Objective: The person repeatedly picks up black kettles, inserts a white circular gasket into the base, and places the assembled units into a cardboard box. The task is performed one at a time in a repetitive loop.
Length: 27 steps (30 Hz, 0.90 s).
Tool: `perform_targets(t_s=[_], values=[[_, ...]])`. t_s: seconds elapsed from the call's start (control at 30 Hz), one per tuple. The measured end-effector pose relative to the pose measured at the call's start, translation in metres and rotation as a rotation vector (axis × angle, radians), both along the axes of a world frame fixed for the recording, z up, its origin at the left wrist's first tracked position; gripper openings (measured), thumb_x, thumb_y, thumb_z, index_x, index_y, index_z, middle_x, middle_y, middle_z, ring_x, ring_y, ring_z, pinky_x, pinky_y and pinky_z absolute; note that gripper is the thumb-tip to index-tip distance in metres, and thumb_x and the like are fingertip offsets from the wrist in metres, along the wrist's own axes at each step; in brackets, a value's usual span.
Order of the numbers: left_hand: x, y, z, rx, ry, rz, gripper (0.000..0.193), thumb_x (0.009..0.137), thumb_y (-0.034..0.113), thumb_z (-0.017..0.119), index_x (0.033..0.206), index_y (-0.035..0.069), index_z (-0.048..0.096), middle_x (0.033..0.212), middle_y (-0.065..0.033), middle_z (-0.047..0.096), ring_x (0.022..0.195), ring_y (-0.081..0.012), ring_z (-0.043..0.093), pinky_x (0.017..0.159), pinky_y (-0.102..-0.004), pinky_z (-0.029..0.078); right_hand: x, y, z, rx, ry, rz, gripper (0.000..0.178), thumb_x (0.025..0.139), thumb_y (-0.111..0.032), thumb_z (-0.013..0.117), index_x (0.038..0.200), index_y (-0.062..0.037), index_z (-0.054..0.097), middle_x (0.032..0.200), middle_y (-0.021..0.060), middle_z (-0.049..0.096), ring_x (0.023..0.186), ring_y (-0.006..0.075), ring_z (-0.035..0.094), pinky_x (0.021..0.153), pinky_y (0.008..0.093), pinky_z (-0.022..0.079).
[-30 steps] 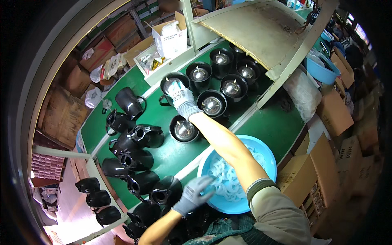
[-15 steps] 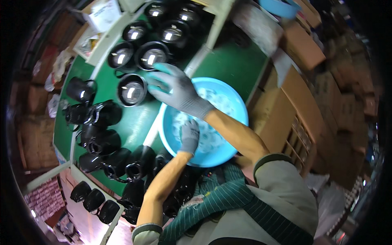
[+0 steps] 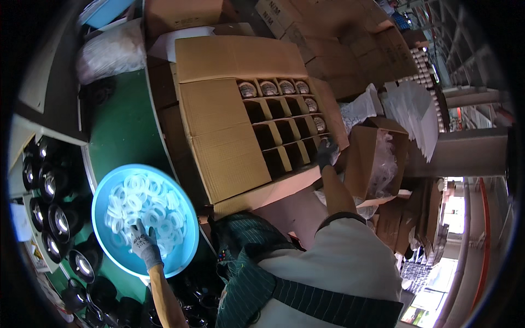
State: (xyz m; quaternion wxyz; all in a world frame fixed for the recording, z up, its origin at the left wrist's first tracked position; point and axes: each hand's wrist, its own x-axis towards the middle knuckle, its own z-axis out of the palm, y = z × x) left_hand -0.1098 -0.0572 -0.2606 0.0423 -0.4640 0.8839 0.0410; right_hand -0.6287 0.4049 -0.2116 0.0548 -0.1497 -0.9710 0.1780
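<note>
My gloved left hand reaches into a light blue basin full of translucent ring-shaped pieces. Its thumb and forefinger are spread apart among the rings, and no ring shows between them. Off to the right, my gloved right hand is at the near right corner of a divided cardboard carton. It lies close to the round-topped items in the right-hand row of compartments. Its fingers are dark and partly hidden, so any hold is unclear.
Glossy black pots crowd the green table at left. Beside the carton, right, stands an open box with clear plastic inside. White sheets hang behind it, and brown cartons are stacked at the back.
The view has swung right, bringing the divided carton to the middle. My right hand has gone from above the basin and pots to the carton; my left hand remains in the basin.
</note>
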Motion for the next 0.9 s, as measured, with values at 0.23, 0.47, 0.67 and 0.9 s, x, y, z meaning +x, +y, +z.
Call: perform_targets(t_s=[0.23,0.47,0.67,0.9], values=[[-0.008,-0.013,0.002,0.160,0.068,-0.201,0.029,0.088,0.022,0.071,0.114,0.010,0.071,0.116,-0.0157,0.064,0.102,-0.0350,0.064,0.083,-0.0447,0.054,-0.083,0.216,-0.079,0.479,-0.287,0.368,0.070,0.074,-0.041,0.077,0.134,-0.0116,0.056,0.127,0.0236,0.061,0.120,0.0400,0.059,0.096,0.0527,0.049],[0.009,-0.009,0.067,0.095,0.224,-0.078,0.036,0.083,0.009,0.072,0.119,0.006,0.070,0.122,-0.0162,0.063,0.112,-0.0357,0.060,0.096,-0.0426,0.050,-0.120,0.122,-0.098,0.552,-0.448,0.534,0.065,0.070,-0.037,0.080,0.126,-0.0106,0.062,0.117,0.0220,0.068,0.112,0.0361,0.065,0.090,0.0514,0.052],[-0.003,-0.002,0.092,0.261,0.277,0.054,0.034,0.087,0.014,0.070,0.121,0.009,0.069,0.120,-0.0134,0.066,0.112,-0.0339,0.062,0.096,-0.0407,0.050,-0.121,0.114,-0.096,0.614,-0.346,0.511,0.065,0.069,-0.032,0.081,0.127,-0.0089,0.062,0.117,0.0203,0.068,0.112,0.0333,0.065,0.091,0.0487,0.053],[-0.006,0.009,0.091,0.690,0.597,0.391,0.039,0.095,0.019,0.066,0.128,-0.002,0.063,0.098,-0.0076,0.069,0.082,-0.0118,0.064,0.078,-0.0263,0.054,-0.144,0.099,-0.057,0.550,-0.199,0.516,0.066,0.068,-0.026,0.082,0.128,-0.0068,0.062,0.118,0.0183,0.068,0.112,0.0301,0.065,0.093,0.0456,0.053]])
